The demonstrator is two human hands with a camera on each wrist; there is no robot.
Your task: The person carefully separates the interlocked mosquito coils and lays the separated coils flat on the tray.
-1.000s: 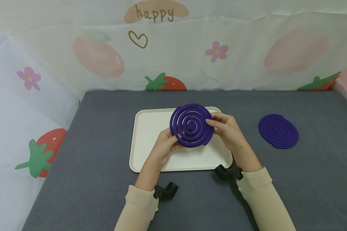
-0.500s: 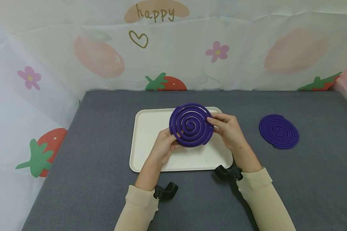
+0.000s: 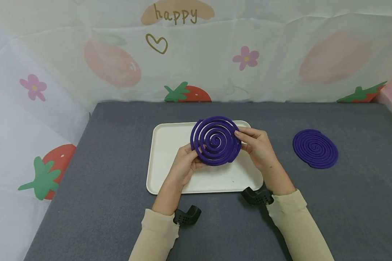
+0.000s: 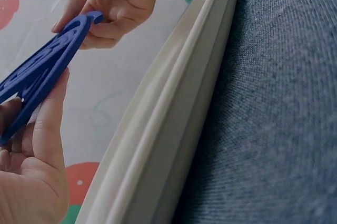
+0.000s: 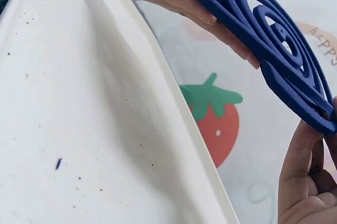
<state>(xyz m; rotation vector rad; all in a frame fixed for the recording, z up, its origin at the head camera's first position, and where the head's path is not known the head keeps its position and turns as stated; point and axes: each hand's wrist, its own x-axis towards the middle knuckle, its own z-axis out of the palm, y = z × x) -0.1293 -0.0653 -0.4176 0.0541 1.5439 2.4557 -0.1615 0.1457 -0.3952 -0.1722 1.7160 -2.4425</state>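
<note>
A purple coil (image 3: 216, 141) is held up over the cream tray (image 3: 164, 163) on the grey table (image 3: 81, 188), its flat face tilted toward the near side. The left hand (image 3: 184, 163) grips its near left rim, and the right hand (image 3: 255, 145) pinches the right rim between thumb and fingers.

Gaps show between the rings, so it looks like two thin strands nested together; I judge it light, stiff and probably brittle, with a dry, matt surface unlikely to slip. A small dark crumb (image 5: 58, 164) on the tray hints that bits may flake off. The safest hold is probably a gentle one on the outer rings at opposite sides, without twisting. A second coil (image 3: 315, 148) lies flat at the right.

The far cloth (image 3: 196, 61) reads "happy" in handwritten-style letters; no brand or label can be read on either coil or the tray.
</note>
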